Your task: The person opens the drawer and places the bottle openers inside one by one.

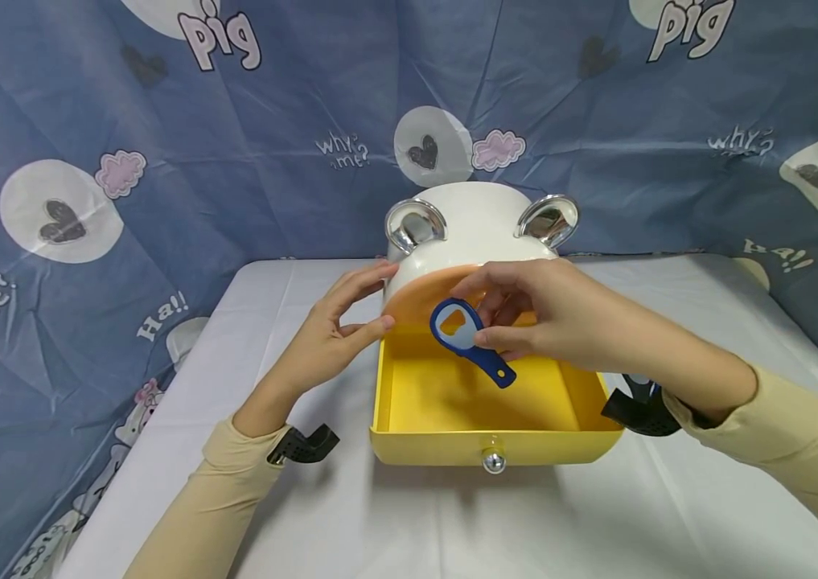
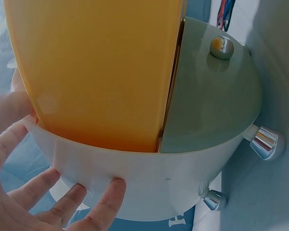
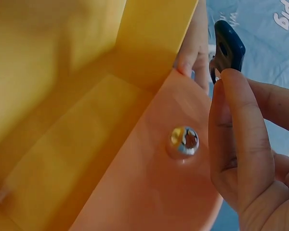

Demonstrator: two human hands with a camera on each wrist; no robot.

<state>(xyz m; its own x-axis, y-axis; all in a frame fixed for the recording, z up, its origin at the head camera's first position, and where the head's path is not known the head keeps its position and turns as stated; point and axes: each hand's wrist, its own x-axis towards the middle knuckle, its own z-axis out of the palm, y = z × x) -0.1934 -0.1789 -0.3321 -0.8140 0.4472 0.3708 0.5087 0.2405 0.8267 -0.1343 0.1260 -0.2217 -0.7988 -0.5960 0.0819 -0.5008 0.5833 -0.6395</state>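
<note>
A white rounded drawer box (image 1: 474, 213) stands with its yellow drawer (image 1: 430, 450) pulled out. My right hand (image 1: 561, 310) pinches a blue bottle opener (image 1: 490, 362) between thumb and fingers, above the drawer. The opener has a ring-shaped head with a pale plate inside and a small hole in the handle; in the right wrist view it appears dark blue (image 3: 232, 42). My left hand (image 1: 322, 334) rests on the box's left side, its fingers (image 2: 98, 202) spread along the white wall and its thumb near the front edge.
Above the yellow drawer is an orange drawer front (image 3: 149, 187) with a chrome knob (image 3: 184, 140). A green drawer front (image 2: 214, 101) lies beside the yellow one in the left wrist view. Two chrome ears (image 1: 416, 225) stick up from the box. Behind hangs a blue printed cloth (image 1: 293, 104).
</note>
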